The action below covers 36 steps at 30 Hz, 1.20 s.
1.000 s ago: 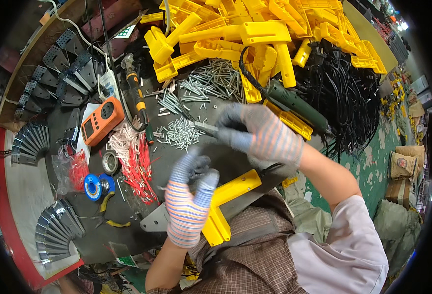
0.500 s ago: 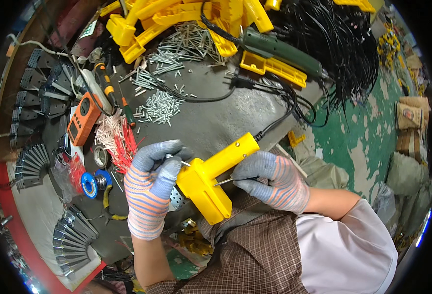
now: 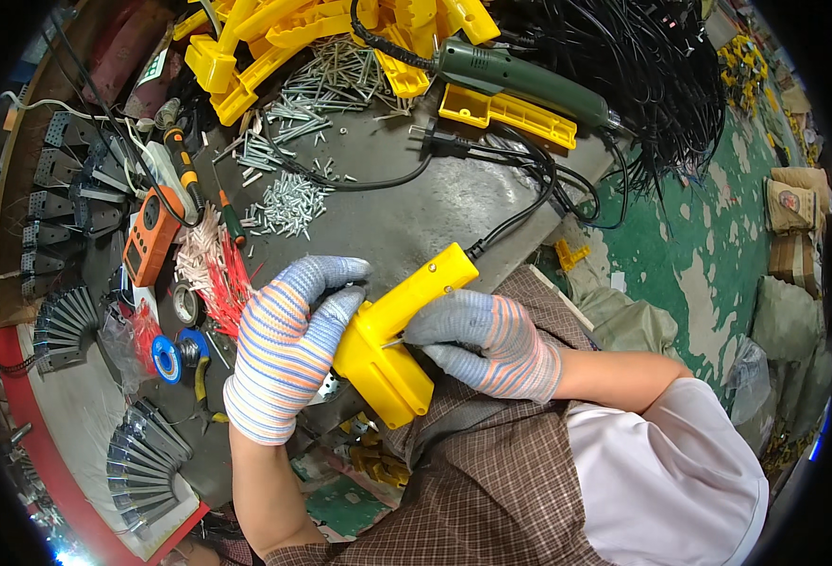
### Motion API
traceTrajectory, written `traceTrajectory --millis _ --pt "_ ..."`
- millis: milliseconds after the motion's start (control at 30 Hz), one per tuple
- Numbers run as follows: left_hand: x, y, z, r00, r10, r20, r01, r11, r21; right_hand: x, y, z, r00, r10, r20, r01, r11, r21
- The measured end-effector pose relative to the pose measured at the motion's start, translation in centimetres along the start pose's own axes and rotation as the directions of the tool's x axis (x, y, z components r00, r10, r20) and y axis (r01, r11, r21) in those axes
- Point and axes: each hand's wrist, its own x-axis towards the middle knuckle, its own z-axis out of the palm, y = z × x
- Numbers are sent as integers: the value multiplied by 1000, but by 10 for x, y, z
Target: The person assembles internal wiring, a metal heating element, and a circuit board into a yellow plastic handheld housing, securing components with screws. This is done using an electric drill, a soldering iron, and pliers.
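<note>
A yellow plastic handle housing (image 3: 392,373), with a tube-shaped grip and a boxy end, is tilted in front of me above the table edge and my lap. My left hand (image 3: 288,344), in a striped knit glove, wraps the housing's left side, thumb against it. A thin metal screw (image 3: 392,343) pokes out of the housing's right side. My right hand (image 3: 491,344), gloved alike, is closed with its fingertips at that screw's outer end. From the grip runs a black power cord (image 3: 515,222). A perforated metal plate (image 3: 325,388) shows partly behind my left hand.
Loose screws (image 3: 288,203), red-and-white sleeves (image 3: 213,259), an orange multimeter (image 3: 151,236), screwdrivers (image 3: 182,160) and a solder spool (image 3: 167,358) lie leftward. Farther back are yellow housings (image 3: 274,42), a green electric screwdriver (image 3: 520,80) and bundled black cords (image 3: 623,66). Metal parts (image 3: 142,467) stand fanned at left.
The screw on the right shows less of its length, and my right hand has moved left against the housing. My left hand has shifted left; the small screw in its fingertips no longer shows.
</note>
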Motion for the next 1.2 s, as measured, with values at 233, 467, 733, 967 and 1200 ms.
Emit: traceTrajectory --millis 233,467,733,967,1200 --pt "15 1 7 924 373 86 -374 833 408 6 -16 15 927 352 -126 -304 906 293" --pt "23 -37 27 900 422 113 -433 826 361 9 -6 17 757 654 8 -500 570 652" --pt "18 -17 -1 966 205 158 -236 949 210 2 -4 31 862 507 -9 -453 777 438" --pt "10 -29 4 944 323 73 -325 866 381 2 3 22 998 65 10 -65 998 12" --pt "-10 -43 31 807 545 -229 -300 711 636 16 4 -23 949 -267 166 297 935 -196"
